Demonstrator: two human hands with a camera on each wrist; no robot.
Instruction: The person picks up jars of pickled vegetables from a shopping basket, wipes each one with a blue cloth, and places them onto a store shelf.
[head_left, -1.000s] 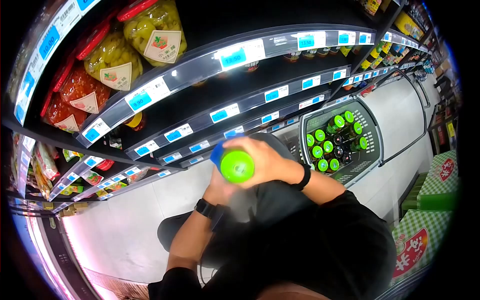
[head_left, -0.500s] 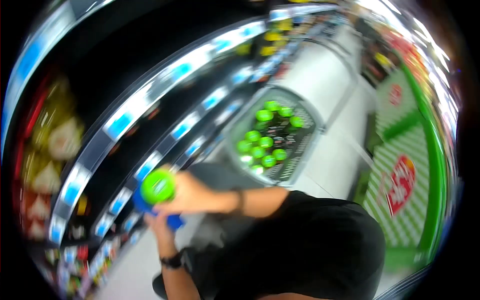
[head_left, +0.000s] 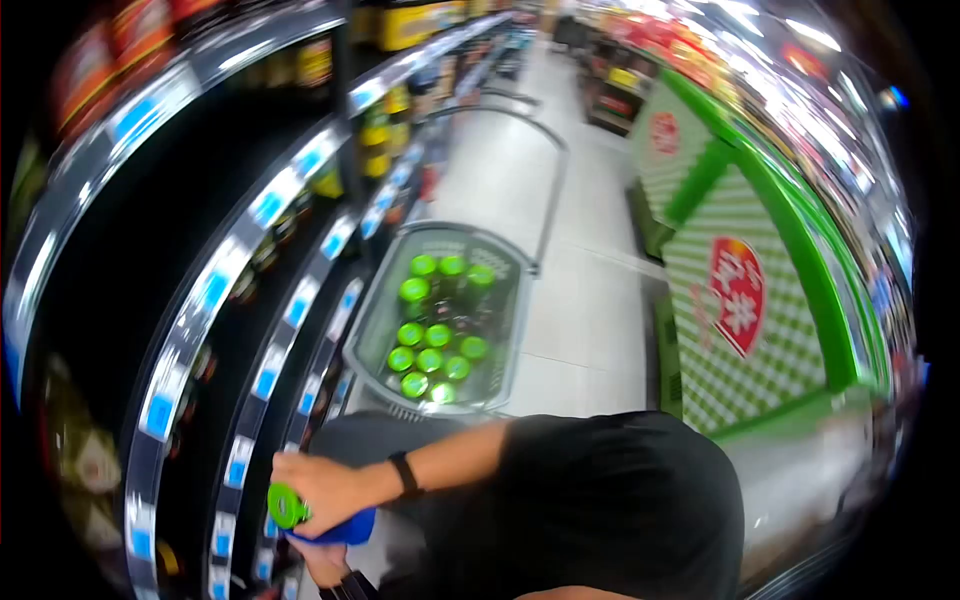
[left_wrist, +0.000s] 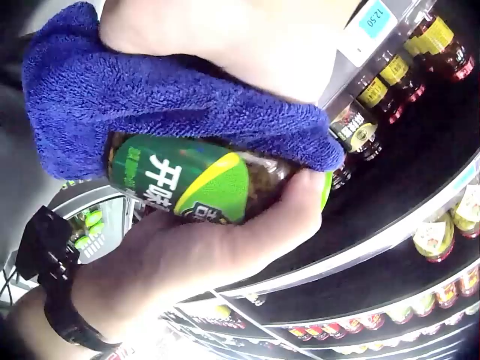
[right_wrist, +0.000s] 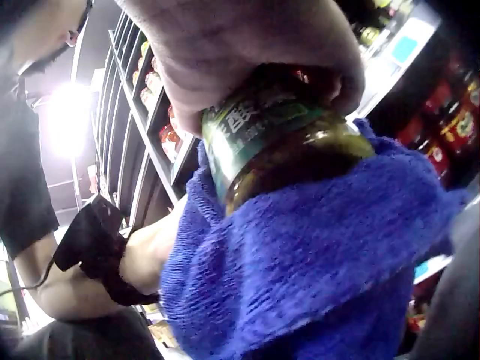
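Both hands hold a glass jar (left_wrist: 180, 172) with a bright green lid (head_left: 287, 507), a green label and dark contents, at the lower left of the head view. My right hand (head_left: 325, 487) grips the jar from above, close to the lid; the right wrist view has its fingers directly on the label. Lower down, my left hand (head_left: 325, 567) holds a blue cloth (left_wrist: 165, 105) against the jar's side. In the right wrist view, the cloth (right_wrist: 300, 255) covers much of the jar and hides the left fingers.
A grey shopping basket (head_left: 525, 330) with several green-lidded jars (head_left: 437, 336) stands on the floor ahead. Dark shelves with price tags (head_left: 160, 412) run along the left. A green-checked display (head_left: 770, 330) lines the right side of the aisle.
The head view has swung right along the aisle, bringing the basket to the middle. The hands and jar now appear lower and further left. Both hands still hold the jar and cloth.
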